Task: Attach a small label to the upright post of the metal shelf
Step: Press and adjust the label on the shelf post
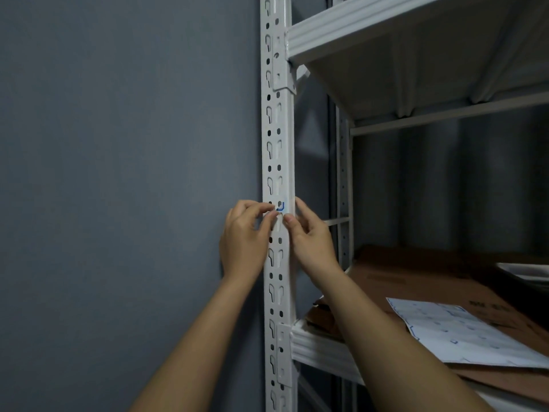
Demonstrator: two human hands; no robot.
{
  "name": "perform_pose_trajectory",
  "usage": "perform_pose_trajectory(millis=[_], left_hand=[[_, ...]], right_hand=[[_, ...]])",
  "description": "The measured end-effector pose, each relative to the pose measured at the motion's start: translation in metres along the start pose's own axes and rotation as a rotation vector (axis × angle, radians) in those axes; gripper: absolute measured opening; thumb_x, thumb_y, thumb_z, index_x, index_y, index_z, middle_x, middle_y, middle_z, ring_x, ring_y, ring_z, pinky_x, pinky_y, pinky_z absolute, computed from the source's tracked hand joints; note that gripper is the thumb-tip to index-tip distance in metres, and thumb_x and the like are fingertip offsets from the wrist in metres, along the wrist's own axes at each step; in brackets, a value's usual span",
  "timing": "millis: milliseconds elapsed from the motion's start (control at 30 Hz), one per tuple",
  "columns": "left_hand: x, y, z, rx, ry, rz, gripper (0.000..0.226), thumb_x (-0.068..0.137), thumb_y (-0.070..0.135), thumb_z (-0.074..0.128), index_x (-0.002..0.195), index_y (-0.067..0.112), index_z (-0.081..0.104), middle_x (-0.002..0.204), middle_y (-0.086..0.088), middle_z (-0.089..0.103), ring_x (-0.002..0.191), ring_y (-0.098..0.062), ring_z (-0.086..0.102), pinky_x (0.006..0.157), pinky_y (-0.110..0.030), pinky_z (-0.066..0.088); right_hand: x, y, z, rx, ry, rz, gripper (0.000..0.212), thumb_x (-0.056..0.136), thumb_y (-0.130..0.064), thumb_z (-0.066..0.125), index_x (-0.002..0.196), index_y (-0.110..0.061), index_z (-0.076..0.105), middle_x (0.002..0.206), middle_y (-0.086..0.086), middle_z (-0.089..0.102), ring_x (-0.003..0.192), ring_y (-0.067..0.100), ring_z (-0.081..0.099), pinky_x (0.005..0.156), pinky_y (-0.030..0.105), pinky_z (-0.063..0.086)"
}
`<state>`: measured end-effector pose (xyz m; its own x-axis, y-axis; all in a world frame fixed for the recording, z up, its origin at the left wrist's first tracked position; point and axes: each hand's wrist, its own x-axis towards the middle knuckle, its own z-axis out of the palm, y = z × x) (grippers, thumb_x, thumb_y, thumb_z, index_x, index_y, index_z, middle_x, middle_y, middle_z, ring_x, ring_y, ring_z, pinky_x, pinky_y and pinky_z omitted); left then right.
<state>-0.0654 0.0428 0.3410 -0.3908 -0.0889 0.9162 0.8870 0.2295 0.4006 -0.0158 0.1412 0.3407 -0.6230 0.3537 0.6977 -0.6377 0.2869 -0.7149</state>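
Observation:
A white perforated upright post [277,138] of the metal shelf runs top to bottom through the middle of the head view. A small white label with a blue corner mark [280,207] sits against the post's front face at mid height. My left hand [245,242] is at the post's left side, its thumb and forefinger tips pinching the label's left edge. My right hand [309,236] is at the post's right side, thumb on the post's front just below the label, fingers around the right edge. Most of the label is hidden by my fingertips.
A grey wall [118,173] fills the left. The lower shelf [320,346] carries flattened brown cardboard [416,281] and a white label sheet [457,334] with blue marks. An upper shelf [386,34] juts out above right. A rear post [344,185] stands behind.

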Motion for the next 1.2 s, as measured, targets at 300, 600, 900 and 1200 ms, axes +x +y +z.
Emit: perform_pose_trajectory(millis=[300, 600, 900, 1200], left_hand=[[0.003, 0.002, 0.001, 0.002, -0.022, 0.013, 0.01, 0.087, 0.029, 0.064, 0.094, 0.027, 0.071, 0.094, 0.016, 0.055, 0.093, -0.007, 0.056, 0.073, -0.035, 0.051], [0.005, 0.002, 0.001, 0.003, -0.022, -0.002, 0.004, 0.085, 0.026, 0.066, 0.086, 0.028, 0.069, 0.092, 0.015, 0.057, 0.092, -0.009, 0.057, 0.074, -0.036, 0.051], [0.003, 0.003, -0.002, 0.03, -0.051, 0.019, 0.006, 0.086, 0.023, 0.064, 0.081, 0.027, 0.064, 0.09, 0.016, 0.054, 0.087, -0.008, 0.057, 0.072, -0.034, 0.05], [-0.003, 0.015, -0.022, -0.296, -0.016, -0.175, 0.024, 0.086, 0.013, 0.065, 0.076, 0.034, 0.064, 0.089, 0.007, 0.064, 0.079, 0.007, 0.058, 0.073, -0.014, 0.045]], right_hand=[[0.002, 0.004, 0.001, -0.018, 0.018, -0.002, 0.044, 0.096, -0.012, 0.053, 0.14, -0.017, 0.047, 0.126, 0.004, 0.064, 0.113, 0.014, 0.062, 0.102, 0.04, 0.047], [0.005, 0.008, 0.001, -0.042, 0.023, -0.02, 0.043, 0.097, -0.014, 0.053, 0.139, -0.021, 0.049, 0.124, 0.0, 0.065, 0.112, 0.011, 0.062, 0.102, 0.04, 0.048], [0.004, 0.008, 0.002, -0.035, 0.023, -0.026, 0.043, 0.097, -0.013, 0.052, 0.138, -0.023, 0.05, 0.12, -0.002, 0.067, 0.11, 0.008, 0.063, 0.101, 0.038, 0.048], [-0.001, -0.003, 0.0, -0.03, 0.012, -0.013, 0.041, 0.096, -0.008, 0.052, 0.136, -0.019, 0.052, 0.116, -0.001, 0.068, 0.103, 0.007, 0.065, 0.096, 0.028, 0.051]])
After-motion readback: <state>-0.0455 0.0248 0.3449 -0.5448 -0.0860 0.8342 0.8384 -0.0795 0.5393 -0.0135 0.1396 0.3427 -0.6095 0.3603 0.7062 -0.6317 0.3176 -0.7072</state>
